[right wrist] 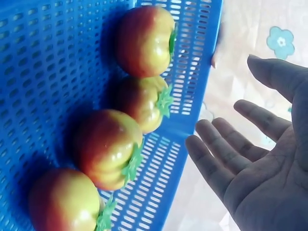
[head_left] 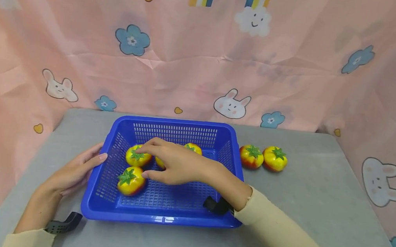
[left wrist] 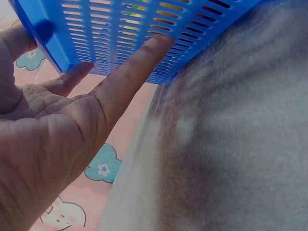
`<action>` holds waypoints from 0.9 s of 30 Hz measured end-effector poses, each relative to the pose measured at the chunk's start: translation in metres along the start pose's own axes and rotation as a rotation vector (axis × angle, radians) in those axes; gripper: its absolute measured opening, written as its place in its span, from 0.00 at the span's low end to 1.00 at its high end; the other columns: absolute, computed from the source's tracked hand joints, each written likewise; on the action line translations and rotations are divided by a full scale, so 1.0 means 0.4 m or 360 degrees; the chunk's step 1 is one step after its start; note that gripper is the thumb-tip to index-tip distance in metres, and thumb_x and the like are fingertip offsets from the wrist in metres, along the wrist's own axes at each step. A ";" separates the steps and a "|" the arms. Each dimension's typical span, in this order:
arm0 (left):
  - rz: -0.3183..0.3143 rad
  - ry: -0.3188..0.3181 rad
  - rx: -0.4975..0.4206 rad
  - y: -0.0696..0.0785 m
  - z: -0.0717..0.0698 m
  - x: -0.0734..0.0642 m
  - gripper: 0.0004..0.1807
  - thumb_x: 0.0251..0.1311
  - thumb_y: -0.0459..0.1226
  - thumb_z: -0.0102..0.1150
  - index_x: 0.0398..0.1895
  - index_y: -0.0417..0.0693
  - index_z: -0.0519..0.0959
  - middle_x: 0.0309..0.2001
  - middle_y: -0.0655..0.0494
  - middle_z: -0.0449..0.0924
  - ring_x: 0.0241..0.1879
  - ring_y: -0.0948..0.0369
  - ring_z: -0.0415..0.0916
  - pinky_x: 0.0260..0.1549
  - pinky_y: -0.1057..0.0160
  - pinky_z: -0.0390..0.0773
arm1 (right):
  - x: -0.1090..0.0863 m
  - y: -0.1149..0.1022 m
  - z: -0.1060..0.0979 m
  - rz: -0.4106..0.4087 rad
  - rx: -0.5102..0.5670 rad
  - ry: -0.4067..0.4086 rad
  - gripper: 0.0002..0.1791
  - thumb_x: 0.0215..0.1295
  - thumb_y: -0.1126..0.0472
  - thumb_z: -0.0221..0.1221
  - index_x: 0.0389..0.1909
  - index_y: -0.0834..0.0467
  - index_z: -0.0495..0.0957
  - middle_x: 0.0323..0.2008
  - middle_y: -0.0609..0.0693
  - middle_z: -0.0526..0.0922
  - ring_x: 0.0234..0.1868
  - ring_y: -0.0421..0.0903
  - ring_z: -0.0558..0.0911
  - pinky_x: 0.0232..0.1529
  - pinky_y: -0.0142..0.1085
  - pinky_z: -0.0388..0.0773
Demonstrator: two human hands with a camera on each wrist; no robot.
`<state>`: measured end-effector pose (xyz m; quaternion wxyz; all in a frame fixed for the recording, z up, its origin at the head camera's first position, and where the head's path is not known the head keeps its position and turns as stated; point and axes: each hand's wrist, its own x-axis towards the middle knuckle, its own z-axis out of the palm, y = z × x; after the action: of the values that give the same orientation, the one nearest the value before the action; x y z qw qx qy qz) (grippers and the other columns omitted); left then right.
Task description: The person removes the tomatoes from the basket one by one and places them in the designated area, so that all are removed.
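A blue plastic basket (head_left: 164, 220) with slotted walls stands on the table, holding several yellow-red tomatoes (head_left: 131, 186) with green star-shaped tops. At its left side my left hand (head_left: 69, 175) holds the rim, thumb over the edge; in the left wrist view its fingers (left wrist: 127, 77) lie along the outer wall. My right hand (head_left: 180, 163) is over the basket's inside, partly covering one tomato (head_left: 159, 163). The right wrist view shows that hand's fingers spread, nothing in them, apart from the row of tomatoes (right wrist: 109, 149).
Two more tomatoes (head_left: 251, 157) (head_left: 275, 159) sit side by side on the grey table (head_left: 319, 197), just right of the basket. A pink cloth (head_left: 173, 82) printed with rabbits, flowers and clouds hangs behind and along both sides.
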<state>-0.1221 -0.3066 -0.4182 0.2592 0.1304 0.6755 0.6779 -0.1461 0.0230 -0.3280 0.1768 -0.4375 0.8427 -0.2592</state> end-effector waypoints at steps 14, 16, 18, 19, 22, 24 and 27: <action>-0.0047 0.0063 0.0001 -0.004 0.008 0.005 0.38 0.86 0.43 0.37 0.86 0.41 0.34 0.62 0.64 0.80 0.56 0.59 0.87 0.52 0.52 0.90 | 0.001 0.021 0.025 -0.0059 0.0031 0.0050 0.31 0.77 0.49 0.62 0.77 0.52 0.71 0.74 0.51 0.73 0.70 0.50 0.78 0.74 0.43 0.77; -0.0045 0.0075 0.0003 -0.006 0.010 0.009 0.38 0.86 0.43 0.38 0.86 0.41 0.35 0.63 0.64 0.80 0.56 0.59 0.87 0.53 0.52 0.90 | -0.001 0.023 0.022 -0.0060 0.0039 0.0055 0.31 0.77 0.49 0.63 0.77 0.52 0.71 0.74 0.51 0.73 0.71 0.49 0.77 0.75 0.43 0.76; -0.0051 0.0086 0.0010 -0.008 0.011 0.015 0.38 0.86 0.44 0.39 0.87 0.42 0.35 0.63 0.64 0.79 0.57 0.60 0.87 0.53 0.52 0.90 | -0.005 0.025 0.018 -0.0047 0.0039 0.0058 0.31 0.77 0.49 0.63 0.76 0.51 0.71 0.74 0.50 0.73 0.72 0.48 0.77 0.76 0.44 0.75; -0.0056 0.0089 0.0019 -0.008 0.012 0.018 0.38 0.86 0.44 0.39 0.87 0.42 0.36 0.64 0.64 0.78 0.57 0.60 0.87 0.53 0.52 0.90 | -0.007 0.026 0.017 -0.0040 0.0044 0.0058 0.31 0.77 0.49 0.63 0.76 0.51 0.71 0.74 0.50 0.73 0.72 0.48 0.77 0.77 0.44 0.75; -0.0051 0.0096 0.0035 -0.007 0.012 0.025 0.38 0.86 0.45 0.39 0.87 0.43 0.36 0.64 0.63 0.77 0.57 0.60 0.87 0.54 0.52 0.90 | -0.009 0.028 0.015 -0.0030 0.0047 0.0069 0.31 0.76 0.49 0.63 0.76 0.52 0.72 0.74 0.50 0.74 0.72 0.48 0.77 0.76 0.45 0.75; -0.0051 0.0113 0.0048 -0.005 0.012 0.022 0.38 0.86 0.45 0.39 0.87 0.43 0.37 0.64 0.63 0.78 0.57 0.60 0.87 0.53 0.52 0.90 | -0.006 0.028 0.019 -0.0039 0.0043 0.0064 0.31 0.76 0.49 0.63 0.76 0.52 0.71 0.74 0.50 0.74 0.72 0.48 0.77 0.76 0.45 0.75; -0.0062 0.0103 0.0063 -0.006 0.010 0.009 0.38 0.86 0.44 0.39 0.87 0.42 0.36 0.64 0.64 0.78 0.57 0.60 0.87 0.53 0.52 0.90 | -0.002 0.028 0.032 -0.0035 0.0047 0.0047 0.31 0.77 0.49 0.63 0.76 0.52 0.71 0.74 0.50 0.73 0.72 0.48 0.77 0.75 0.44 0.76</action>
<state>-0.1227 -0.3016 -0.4209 0.2477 0.1002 0.6992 0.6632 -0.1460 0.0253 -0.3449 0.1679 -0.4403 0.8365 -0.2798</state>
